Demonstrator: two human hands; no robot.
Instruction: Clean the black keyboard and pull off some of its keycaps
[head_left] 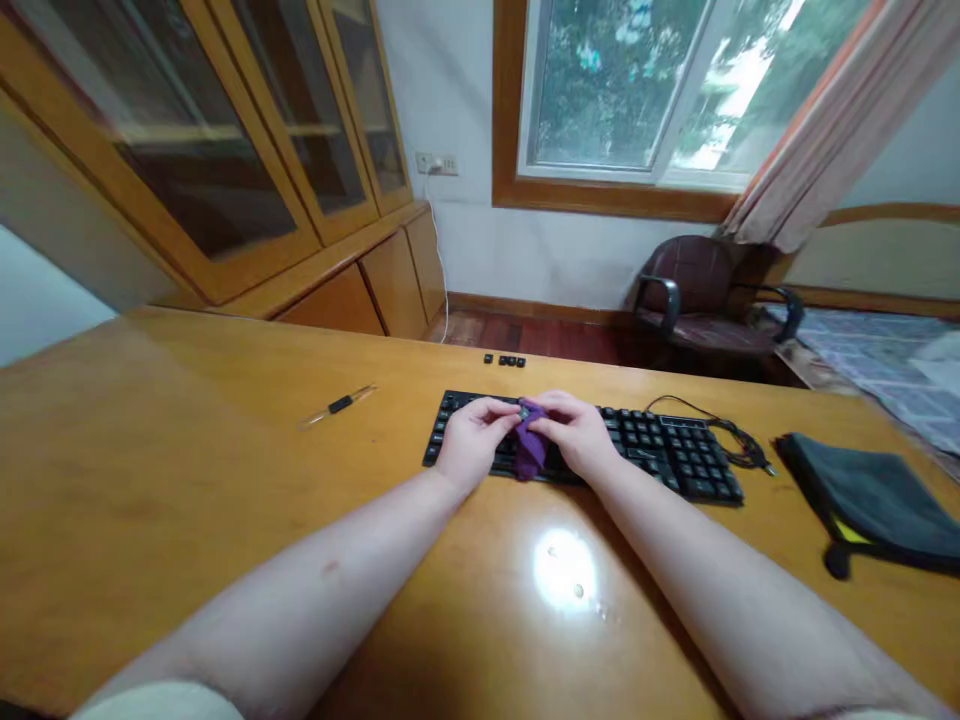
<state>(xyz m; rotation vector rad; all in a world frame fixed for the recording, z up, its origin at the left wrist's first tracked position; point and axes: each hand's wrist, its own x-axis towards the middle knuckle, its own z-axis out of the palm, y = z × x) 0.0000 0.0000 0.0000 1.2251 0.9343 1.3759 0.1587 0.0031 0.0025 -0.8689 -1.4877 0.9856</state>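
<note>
Over the left half of a black keyboard [645,440], both of my hands meet at a purple cloth [531,455]. My left hand [476,435] pinches something small and dark at the cloth's upper edge, perhaps a keycap, though the fingers mostly cover it. Closed on the cloth from the other side is my right hand [574,428], thumb and fingers pressed together. The cloth's lower end hangs down in front of the keys. Several loose black keycaps [511,361] lie in a short row near the desk's far edge, beyond the keyboard.
A clear-ended tool with a black grip [340,404] lies left of the keyboard. To the right are a coiled cable [739,445] and a dark grey pouch [877,490]. Behind the wooden desk [225,450] stand a cabinet [315,200] and an armchair [694,290].
</note>
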